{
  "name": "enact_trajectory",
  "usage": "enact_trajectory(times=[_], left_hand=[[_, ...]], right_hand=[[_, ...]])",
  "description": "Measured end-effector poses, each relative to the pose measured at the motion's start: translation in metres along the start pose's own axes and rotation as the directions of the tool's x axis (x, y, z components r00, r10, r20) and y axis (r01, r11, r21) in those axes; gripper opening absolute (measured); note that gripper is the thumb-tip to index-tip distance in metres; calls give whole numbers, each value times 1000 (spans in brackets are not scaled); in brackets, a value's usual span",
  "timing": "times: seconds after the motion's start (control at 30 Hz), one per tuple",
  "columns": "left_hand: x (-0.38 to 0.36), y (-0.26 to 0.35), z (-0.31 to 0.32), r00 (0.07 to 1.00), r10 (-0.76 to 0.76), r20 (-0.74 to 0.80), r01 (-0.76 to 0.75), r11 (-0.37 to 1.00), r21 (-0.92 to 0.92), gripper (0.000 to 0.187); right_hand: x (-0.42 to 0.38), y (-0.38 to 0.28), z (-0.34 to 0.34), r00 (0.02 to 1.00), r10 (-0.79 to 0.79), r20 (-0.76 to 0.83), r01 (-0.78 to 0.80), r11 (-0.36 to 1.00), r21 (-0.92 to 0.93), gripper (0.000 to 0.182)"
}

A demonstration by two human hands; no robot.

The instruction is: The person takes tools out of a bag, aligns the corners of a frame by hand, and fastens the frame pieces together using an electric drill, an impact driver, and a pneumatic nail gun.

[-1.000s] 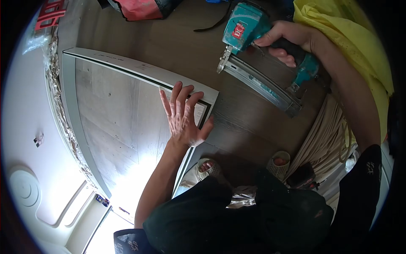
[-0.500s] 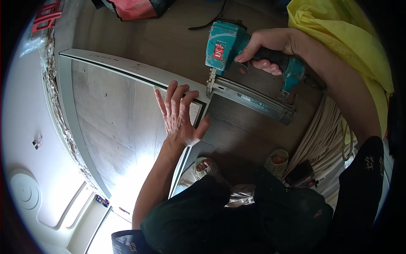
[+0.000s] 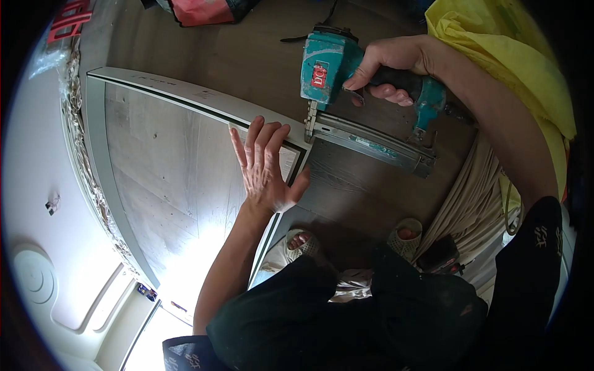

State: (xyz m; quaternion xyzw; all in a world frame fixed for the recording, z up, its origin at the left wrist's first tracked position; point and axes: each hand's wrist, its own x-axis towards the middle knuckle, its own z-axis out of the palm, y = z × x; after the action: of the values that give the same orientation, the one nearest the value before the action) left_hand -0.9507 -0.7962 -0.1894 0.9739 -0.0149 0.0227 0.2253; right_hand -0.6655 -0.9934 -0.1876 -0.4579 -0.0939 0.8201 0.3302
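Observation:
My right hand [image 3: 393, 71] is wrapped round the handle of a teal nail gun [image 3: 322, 68], with the index finger at its trigger. The nose of the gun points down onto the corner of a pale frame [image 3: 204, 97], and its long magazine [image 3: 371, 147] reaches off to the right. My left hand [image 3: 265, 164] lies over the same corner with fingers spread, the fingertips on the frame's upper bar and the thumb at its near side bar. Beneath this palm a small light-coloured corner piece [image 3: 288, 159] shows partly; the rest of it is hidden.
Yellow fabric [image 3: 495, 55] lies beside my right arm, above beige cloth [image 3: 461, 191] in folds. A dark power tool [image 3: 439, 253] rests near my right slipper [image 3: 405, 238]. At the top is a red and black bag [image 3: 201, 9]. Bright light washes out the lower left floor.
Very little differs. The nail gun's nose and the frame corner appear a few pixels further right, and both hands keep the same hold.

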Motion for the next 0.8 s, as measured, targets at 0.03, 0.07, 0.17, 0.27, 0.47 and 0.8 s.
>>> enact_trajectory(times=[0.03,0.07,0.17,0.27,0.47,0.8], left_hand=[[0,0,0,1000,-1,0,1,1000,-1,86],[-1,0,0,1000,-3,0,3,1000,-3,86],[0,0,1,1000,-6,-2,6,1000,-9,86],[-1,0,1,1000,-13,-2,13,1000,-23,86],[-1,1,-1,1000,-27,-11,27,999,-39,85],[1,6,-6,1000,-21,-1,21,999,-44,82]], right_hand=[[0,0,0,1000,-1,-4,1,1000,1,43],[0,1,1,1000,-2,-9,2,1000,3,43],[-3,1,2,999,-8,-41,7,1000,-10,42],[-12,2,8,996,-11,-92,8,999,-37,39],[-67,22,45,834,-167,-527,-37,934,-356,28],[-77,130,112,124,-437,-891,-589,690,-420,62]])
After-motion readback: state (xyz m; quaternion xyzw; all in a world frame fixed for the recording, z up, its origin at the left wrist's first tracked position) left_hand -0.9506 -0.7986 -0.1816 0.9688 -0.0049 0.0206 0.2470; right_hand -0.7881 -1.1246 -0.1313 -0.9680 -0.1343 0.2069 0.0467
